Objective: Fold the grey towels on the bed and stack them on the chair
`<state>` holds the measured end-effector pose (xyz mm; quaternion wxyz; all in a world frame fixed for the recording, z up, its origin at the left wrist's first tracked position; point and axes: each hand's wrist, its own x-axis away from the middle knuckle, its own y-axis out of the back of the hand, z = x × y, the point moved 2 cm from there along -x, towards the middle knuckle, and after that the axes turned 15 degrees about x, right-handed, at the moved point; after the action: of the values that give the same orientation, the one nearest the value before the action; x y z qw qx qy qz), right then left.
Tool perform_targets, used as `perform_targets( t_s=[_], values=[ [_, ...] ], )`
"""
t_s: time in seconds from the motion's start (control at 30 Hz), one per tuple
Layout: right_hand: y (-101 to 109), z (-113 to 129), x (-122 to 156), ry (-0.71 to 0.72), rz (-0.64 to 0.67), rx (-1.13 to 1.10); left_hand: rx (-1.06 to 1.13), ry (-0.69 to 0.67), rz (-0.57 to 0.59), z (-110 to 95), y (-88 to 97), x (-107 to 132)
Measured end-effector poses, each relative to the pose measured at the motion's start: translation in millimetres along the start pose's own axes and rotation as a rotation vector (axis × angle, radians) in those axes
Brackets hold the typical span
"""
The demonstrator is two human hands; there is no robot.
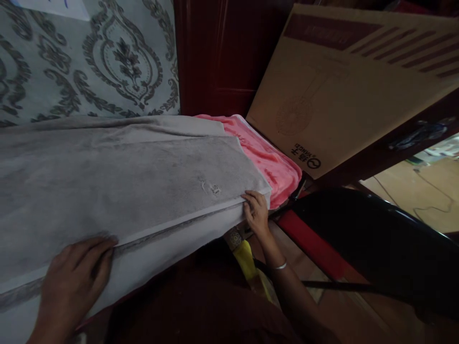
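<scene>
Two hands [73,272] [257,212], fingers close-set, grip unclear, touch grey cloth [150,174] over pink fabric [270,165], a cardboard box [344,105] beyond.

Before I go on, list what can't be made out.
Head view:
Gray cloth: left end, cut off by left edge.
Pink cloth: extent underneath, hidden by the gray cloth.
Left hand and right hand: palms, hidden by their own backs.
White paper: full blue marks, cut off by top edge.
Cardboard box: word on dark band, too dim.
</scene>
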<state>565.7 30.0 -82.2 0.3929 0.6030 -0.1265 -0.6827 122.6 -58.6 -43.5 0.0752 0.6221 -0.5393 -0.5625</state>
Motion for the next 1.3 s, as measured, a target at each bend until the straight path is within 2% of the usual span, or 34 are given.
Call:
perform_targets(
  t_s=[0.27, 0.4, 0.53, 0.7, 0.83, 0.97, 1.13, 1.3],
  values=[
    [-0.6, 8.3, -15.7, -0.014, -0.085, -0.062, -0.069, -0.032, -0.002, -15.8, 0.5, 3.1],
    [-12.4, 4.6, -10.9, 0.029, -0.010, -0.067, -0.114, 0.060, 0.001, -18.1, 7.1, 12.8],
    [-18.5, -4.3, -1.6, 0.069, 0.044, -0.034, -0.173, 0.169, -0.007, -9.8, 23.5, 28.6],
    [-15.0, -2.7, -3.5, 0.041, 0.024, -0.022, -0.282, 0.273, -0.026, 8.1, 53.7, 52.0],
    [-10.1, 28.0, -11.2, 0.039, -0.023, -0.066, -0.341, 0.360, -0.038, 21.4, 76.6, 69.7],
    [-13.8, 79.6, -16.4, 0.180, 0.036, -0.197, -0.371, 0.433, -0.034, 28.8, 91.8, 81.9],
    [-32.9, 138.4, -15.5, 0.430, 0.158, -0.384, -0.399, 0.446, -0.022, 30.2, 99.6, 85.1],
    [-47.8, 171.6, -11.5, 0.541, 0.249, -0.438, -0.390, 0.412, 0.042, 30.4, 99.3, 83.9]
  ],
)
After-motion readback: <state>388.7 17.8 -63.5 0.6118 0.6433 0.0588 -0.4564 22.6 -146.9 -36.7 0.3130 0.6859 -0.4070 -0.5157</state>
